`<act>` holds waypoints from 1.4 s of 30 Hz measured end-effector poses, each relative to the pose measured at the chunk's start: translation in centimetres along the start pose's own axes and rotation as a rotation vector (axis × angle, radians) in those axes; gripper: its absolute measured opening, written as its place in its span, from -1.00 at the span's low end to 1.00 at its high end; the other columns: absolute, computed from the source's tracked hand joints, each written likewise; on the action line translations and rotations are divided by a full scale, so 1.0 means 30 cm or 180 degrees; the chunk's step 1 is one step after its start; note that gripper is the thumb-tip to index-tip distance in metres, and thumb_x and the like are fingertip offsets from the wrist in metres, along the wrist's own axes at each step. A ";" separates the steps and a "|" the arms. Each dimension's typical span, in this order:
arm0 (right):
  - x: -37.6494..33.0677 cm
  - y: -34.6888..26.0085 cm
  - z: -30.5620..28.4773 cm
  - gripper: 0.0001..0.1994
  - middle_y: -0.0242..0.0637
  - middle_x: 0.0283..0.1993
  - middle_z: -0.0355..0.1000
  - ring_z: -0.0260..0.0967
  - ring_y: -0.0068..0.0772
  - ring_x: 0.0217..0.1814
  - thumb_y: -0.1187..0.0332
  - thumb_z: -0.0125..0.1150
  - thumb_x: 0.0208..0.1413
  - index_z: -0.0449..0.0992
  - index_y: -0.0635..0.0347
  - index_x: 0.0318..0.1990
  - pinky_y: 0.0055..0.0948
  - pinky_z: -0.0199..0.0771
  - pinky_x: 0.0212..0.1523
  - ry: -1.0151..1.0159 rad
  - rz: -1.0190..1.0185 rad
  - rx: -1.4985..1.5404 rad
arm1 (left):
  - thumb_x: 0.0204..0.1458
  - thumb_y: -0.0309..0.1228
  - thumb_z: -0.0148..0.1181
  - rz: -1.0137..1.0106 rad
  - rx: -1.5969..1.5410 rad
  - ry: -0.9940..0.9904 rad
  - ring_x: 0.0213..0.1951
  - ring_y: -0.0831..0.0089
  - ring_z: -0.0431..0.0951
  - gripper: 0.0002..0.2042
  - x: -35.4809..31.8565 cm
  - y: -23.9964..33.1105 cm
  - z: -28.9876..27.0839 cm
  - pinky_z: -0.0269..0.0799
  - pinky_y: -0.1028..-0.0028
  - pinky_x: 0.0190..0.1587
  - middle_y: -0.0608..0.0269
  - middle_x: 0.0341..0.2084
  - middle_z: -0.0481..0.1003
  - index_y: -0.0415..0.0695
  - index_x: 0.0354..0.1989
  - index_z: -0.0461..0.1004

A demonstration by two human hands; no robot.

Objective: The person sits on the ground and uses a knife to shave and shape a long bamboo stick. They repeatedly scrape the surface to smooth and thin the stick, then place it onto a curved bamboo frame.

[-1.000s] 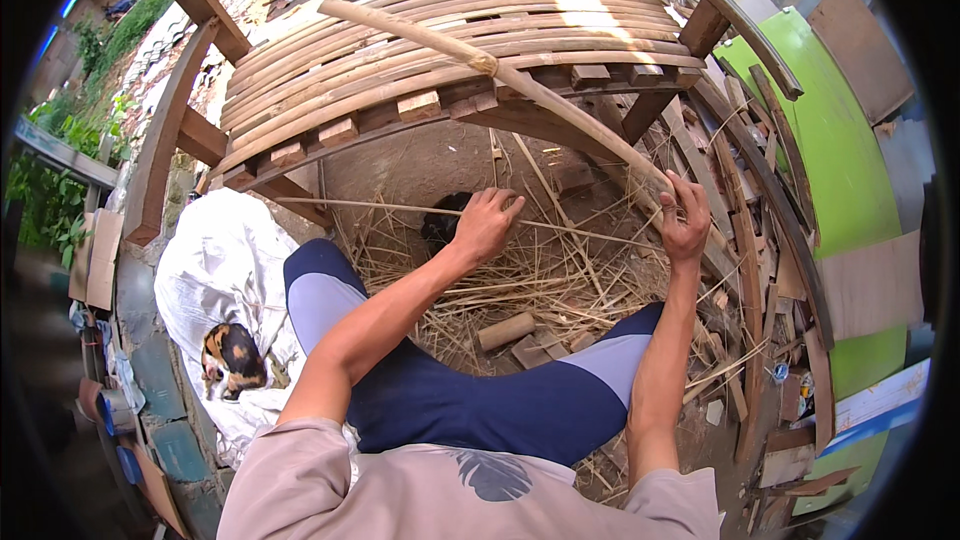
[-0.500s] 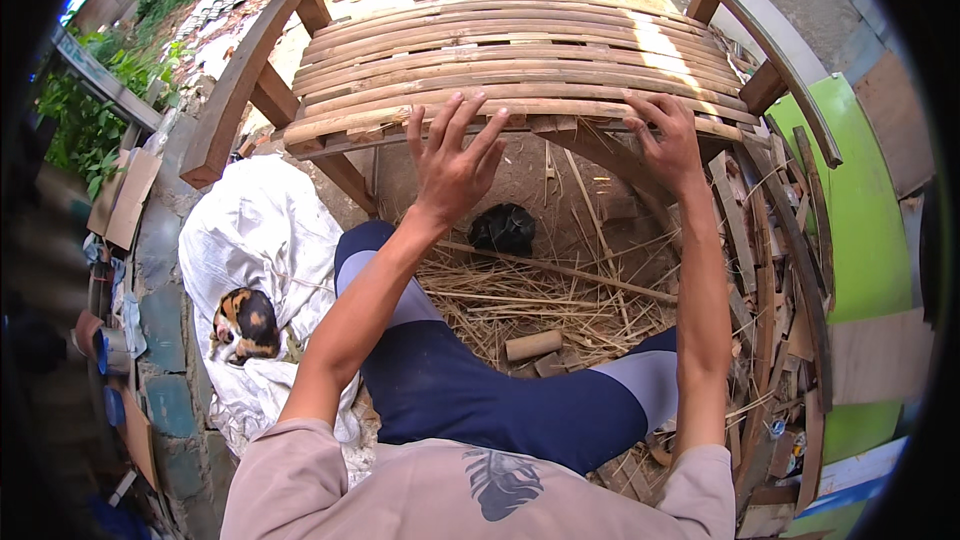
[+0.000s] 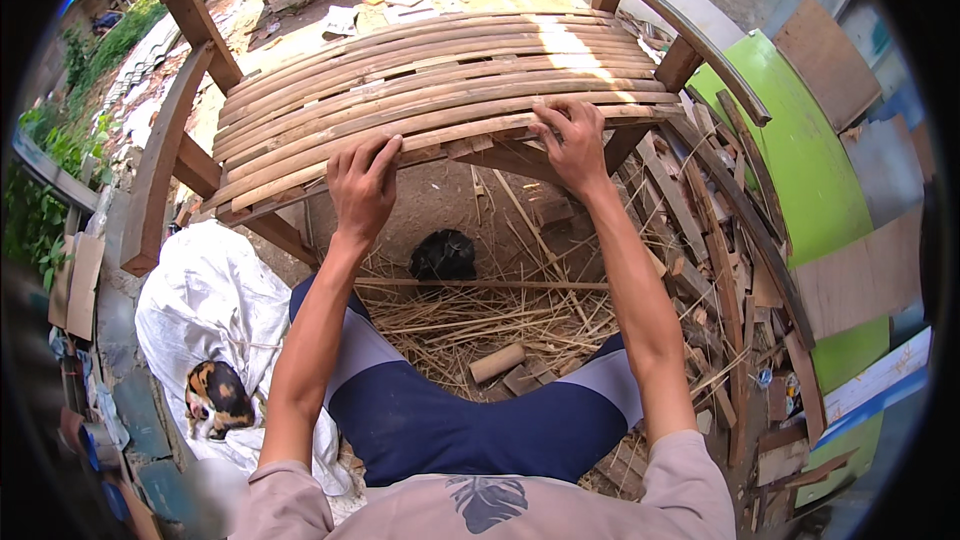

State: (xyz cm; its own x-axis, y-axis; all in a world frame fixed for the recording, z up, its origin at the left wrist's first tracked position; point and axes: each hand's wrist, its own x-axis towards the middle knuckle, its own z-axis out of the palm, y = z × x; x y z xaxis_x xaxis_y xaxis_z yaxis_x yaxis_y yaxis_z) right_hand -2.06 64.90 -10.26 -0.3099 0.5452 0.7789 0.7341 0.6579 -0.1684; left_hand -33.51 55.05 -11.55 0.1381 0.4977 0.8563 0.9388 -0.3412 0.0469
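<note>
In front of me stands a wooden bench frame with a seat of split bamboo slats [image 3: 430,75] laid side by side. At the seat's near edge runs the front bamboo slat [image 3: 460,135]. My left hand [image 3: 364,183] is closed over that slat left of the middle, thumb and fingers bent against it. Farther right, my right hand [image 3: 574,143] pinches the same slat with curled fingers. The undersides of both grips are hidden. A brown armrest [image 3: 165,165] rises at the bench's left, and another armrest [image 3: 695,45] at its right.
A calico cat [image 3: 222,397] lies curled on a white cloth [image 3: 190,290] to my left. Beneath the bench are a black rounded bundle [image 3: 443,256], straw-like bamboo strips [image 3: 450,320] and a short bamboo piece [image 3: 497,363]. Wood scraps [image 3: 735,310] and a green panel [image 3: 800,160] line the right.
My hands were spread over the front slat; now their fingers are curled onto it. The view has turned, so the bench appears farther left and tilted.
</note>
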 end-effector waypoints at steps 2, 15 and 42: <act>0.010 -0.002 0.005 -0.75 -0.32 -0.14 0.46 0.36 -0.21 -0.02 0.21 0.33 0.07 0.65 -0.02 -0.10 -0.11 0.16 0.14 -0.0008 -0.0019 0.0065 | 0.00 -0.44 0.32 0.0005 0.0027 0.0062 -0.07 0.38 0.47 -0.70 -0.004 -0.006 0.001 0.25 0.36 0.02 0.42 -0.13 0.54 0.03 -0.04 0.59; 0.016 -0.007 0.056 -0.75 -0.36 -0.12 0.44 0.35 -0.25 -0.03 0.20 0.36 0.05 0.66 -0.06 -0.10 -0.12 0.18 0.18 -0.0019 -0.0066 0.0209 | 0.04 -0.44 0.31 -0.0058 0.0080 -0.0027 -0.01 0.43 0.48 -0.73 -0.012 -0.043 -0.020 0.20 0.38 0.09 0.47 -0.07 0.58 0.07 -0.06 0.60; -0.030 0.011 0.117 -0.71 -0.38 0.22 0.44 0.25 -0.25 0.35 0.14 0.18 0.22 0.59 -0.23 0.08 0.00 -0.15 0.45 -0.0074 0.0154 -0.0029 | -0.01 -0.50 0.29 0.0059 0.0238 0.0054 0.07 0.51 0.53 -0.68 -0.045 -0.071 0.013 0.19 0.41 0.14 0.53 -0.05 0.61 0.14 -0.07 0.63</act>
State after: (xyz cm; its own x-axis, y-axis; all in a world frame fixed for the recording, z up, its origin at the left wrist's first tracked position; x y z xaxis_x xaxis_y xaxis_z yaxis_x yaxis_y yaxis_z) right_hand -3.67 66.44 -13.15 -0.2877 0.5883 0.7558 0.7540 0.6257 -0.2001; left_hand -35.58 55.41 -13.02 0.1510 0.4779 0.8653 0.9572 -0.2895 -0.0071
